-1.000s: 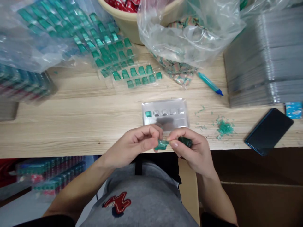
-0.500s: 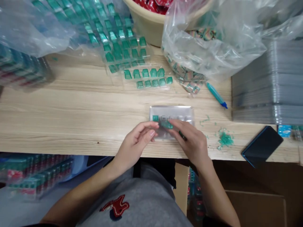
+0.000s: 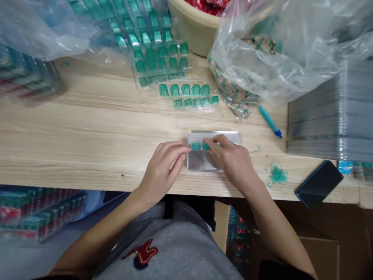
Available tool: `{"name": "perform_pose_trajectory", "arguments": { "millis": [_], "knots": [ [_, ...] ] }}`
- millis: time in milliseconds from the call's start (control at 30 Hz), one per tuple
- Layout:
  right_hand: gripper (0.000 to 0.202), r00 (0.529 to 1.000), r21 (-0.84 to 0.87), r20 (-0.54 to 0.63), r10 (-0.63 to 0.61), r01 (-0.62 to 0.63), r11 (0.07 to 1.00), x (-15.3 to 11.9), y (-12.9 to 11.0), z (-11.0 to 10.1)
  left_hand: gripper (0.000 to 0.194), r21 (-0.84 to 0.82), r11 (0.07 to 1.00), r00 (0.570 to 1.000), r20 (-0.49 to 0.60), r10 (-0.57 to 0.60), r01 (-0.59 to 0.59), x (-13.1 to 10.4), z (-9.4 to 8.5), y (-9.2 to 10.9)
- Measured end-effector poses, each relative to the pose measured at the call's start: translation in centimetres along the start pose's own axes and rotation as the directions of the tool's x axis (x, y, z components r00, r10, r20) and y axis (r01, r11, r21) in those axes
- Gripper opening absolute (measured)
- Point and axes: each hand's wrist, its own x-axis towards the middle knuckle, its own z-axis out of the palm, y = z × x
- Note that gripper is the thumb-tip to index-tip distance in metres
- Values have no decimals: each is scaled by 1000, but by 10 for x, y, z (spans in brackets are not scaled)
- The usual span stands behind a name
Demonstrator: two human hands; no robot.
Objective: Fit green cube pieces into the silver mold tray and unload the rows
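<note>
A clear plastic tray [image 3: 204, 165] lies flat near the table's front edge. Two green translucent keycaps show in its upper row: the left keycap [image 3: 195, 146] and a second keycap [image 3: 205, 146] beside it. My right hand [image 3: 230, 157] reaches over the tray, its fingertips on the second keycap; a bit of green shows beneath its fingers. At the tray's left edge is my left hand [image 3: 166, 167], thumb and forefinger apart, the forefinger tip close to the left keycap, nothing held between them.
Filled keycap trays [image 3: 186, 102] stand behind. A cream tub [image 3: 198, 35], plastic bag [image 3: 262, 74] and teal pen [image 3: 269, 120] are beyond the tray. Stacked clear trays [image 3: 314, 116], a phone [image 3: 319, 183] and green scraps [image 3: 278, 174] lie right; packed goods [image 3: 26, 74] stand left.
My right hand has brought a green keycap down into the tray's second spot, beside the first. My left hand has turned more palm-down at the tray's left edge. The view has shifted slightly.
</note>
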Motion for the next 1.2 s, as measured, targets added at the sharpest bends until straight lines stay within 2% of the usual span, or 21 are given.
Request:
{"name": "perform_pose_trajectory", "arguments": {
  "millis": [67,100,133,167,200,233,267,300,433,500,533,633,733,800,867,1000,1100,1200],
  "knots": [
    [26,990,319,-91,107,-72,945,-4,-2,-4,19,33,998,998,4,57,-57,5,0,3],
    [28,977,519,-111,182,-99,849,-7,-4,-6,19,15,997,997,12,71,-71,8,1,6],
    [30,963,707,-88,253,-119,697,-11,-7,-7,19,-16,997,997,18,81,-80,10,1,10],
    [33,954,851,-24,298,-137,507,-16,-11,-8,18,-48,995,995,26,93,-91,12,1,14],
    [37,950,937,57,308,-158,313,-20,-14,-8,17,-70,992,994,33,109,-106,13,2,19],
    [41,949,973,131,287,-179,146,-25,-18,-8,18,-75,989,991,44,127,-124,14,3,23],
    [44,949,981,181,258,-194,23,-29,-22,-7,19,-66,988,987,60,146,-142,15,3,28],
    [46,948,977,214,237,-206,-60,-33,-26,-7,20,-47,986,983,83,161,-158,15,4,32],
    [46,942,947,271,200,-224,-231,-46,-37,-7,24,19,977,967,150,207,-212,16,8,45],
    [41,946,945,266,185,-218,-244,-52,-38,-10,22,29,969,960,148,239,-246,16,8,49],
    [41,950,952,254,183,-212,-218,-55,-39,-12,20,27,968,959,143,245,-251,16,7,51],
    [42,957,986,169,236,-165,-39,-61,-40,-18,17,-26,976,970,103,218,-217,16,6,53],
    [29,937,983,33,348,-93,157,-64,-43,-21,18,-96,978,979,72,190,-183,15,5,54],
    [18,915,969,-28,402,-74,237,-63,-46,-22,17,-154,974,980,88,179,-165,14,4,55],
    [8,905,965,-62,421,-54,258,-62,-48,-22,17,-256,962,983,129,132,-96,12,3,56],
    [6,925,983,-43,378,-29,183,-63,-49,-21,23,-476,871,954,298,31,120,10,-4,55],
    [5,935,979,-1,355,-71,190,-66,-47,-15,16,-429,892,939,344,12,146,9,-6,52],
    [12,939,946,-16,342,-97,309,-69,-45,-6,11,-289,943,924,381,-43,164,6,-2,50]
  ]
}}
